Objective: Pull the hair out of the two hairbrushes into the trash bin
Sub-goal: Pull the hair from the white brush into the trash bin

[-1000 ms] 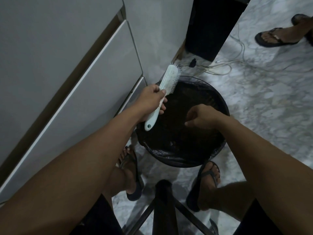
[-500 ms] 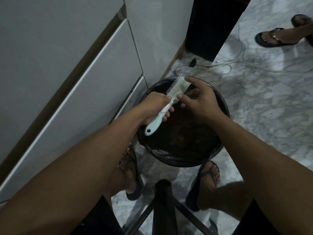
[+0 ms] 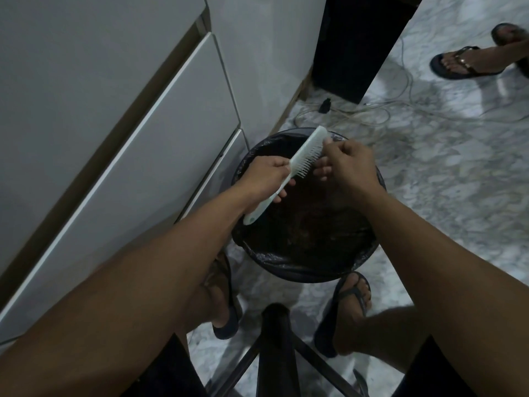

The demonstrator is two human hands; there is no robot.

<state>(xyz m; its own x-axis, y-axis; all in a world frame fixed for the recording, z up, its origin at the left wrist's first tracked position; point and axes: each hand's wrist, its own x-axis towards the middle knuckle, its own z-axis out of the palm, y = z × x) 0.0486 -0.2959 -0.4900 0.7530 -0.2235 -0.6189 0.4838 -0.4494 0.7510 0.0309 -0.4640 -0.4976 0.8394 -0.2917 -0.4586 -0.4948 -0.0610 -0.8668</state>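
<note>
Since half a second ago the right hand (image 3: 350, 164) has slid toward the hairbrush (image 3: 300, 161) tip, over the trash bin (image 3: 300, 270). Pulled strands could drift past the bin's rim onto the floor (hair is light), or the brush could twist loose. Left hand (image 3: 266, 176) is clenched on the handle; right fingers (image 3: 329, 143) pinch at the bristles.

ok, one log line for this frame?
left hand: holds hairbrush | right hand: fingers at bristles | over trash bin | second brush: not visible
</note>
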